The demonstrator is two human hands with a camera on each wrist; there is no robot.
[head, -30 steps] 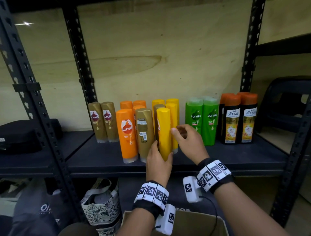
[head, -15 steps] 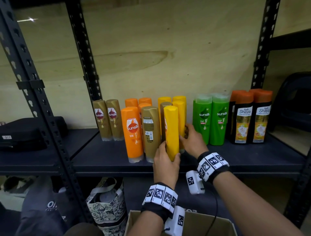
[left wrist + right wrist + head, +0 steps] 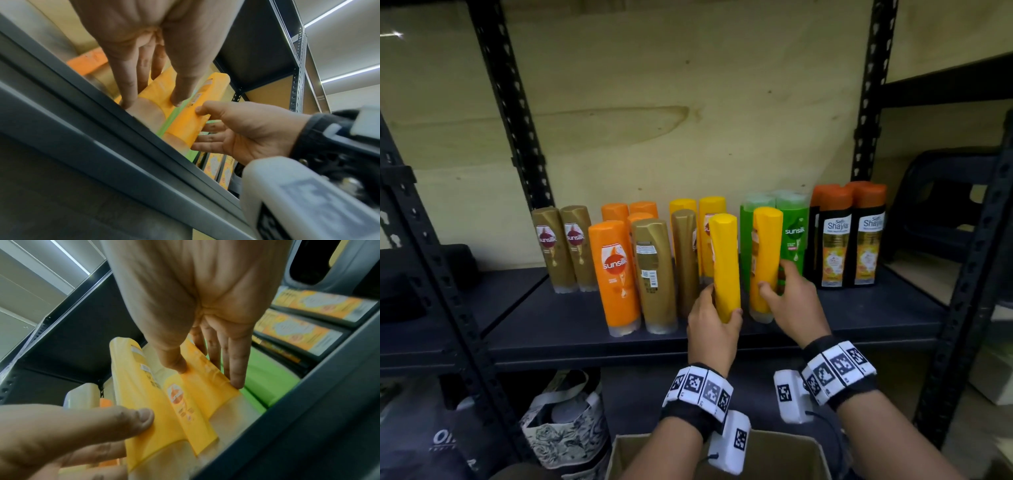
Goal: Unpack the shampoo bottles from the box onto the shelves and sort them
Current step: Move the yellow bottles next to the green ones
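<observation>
Each hand holds a yellow shampoo bottle over the dark shelf (image 3: pixel 859 318). My left hand (image 3: pixel 717 308) grips the lower end of one yellow bottle (image 3: pixel 724 260) near the shelf's front; its base is hidden by my fingers. My right hand (image 3: pixel 774 281) grips a second yellow bottle (image 3: pixel 766 253) standing in front of the green bottles (image 3: pixel 794 240). In the left wrist view my left hand (image 3: pixel 153 99) clasps its bottle (image 3: pixel 162 81). In the right wrist view my right hand (image 3: pixel 205 373) pinches its bottle (image 3: pixel 207 391). The cardboard box (image 3: pixel 784 448) sits below.
On the shelf stand gold bottles (image 3: pixel 565 250), orange bottles (image 3: pixel 614 274), a gold bottle turned label-back (image 3: pixel 654 274), more yellow ones (image 3: pixel 710 212) and black Shayla bottles (image 3: pixel 852 240). Black uprights (image 3: pixel 513 113) frame the bay. A patterned bag (image 3: pixel 565 431) sits under the shelf.
My right hand has taken a yellow bottle from the yellow group and brought it right, in front of the green bottles. My left hand still holds its yellow bottle.
</observation>
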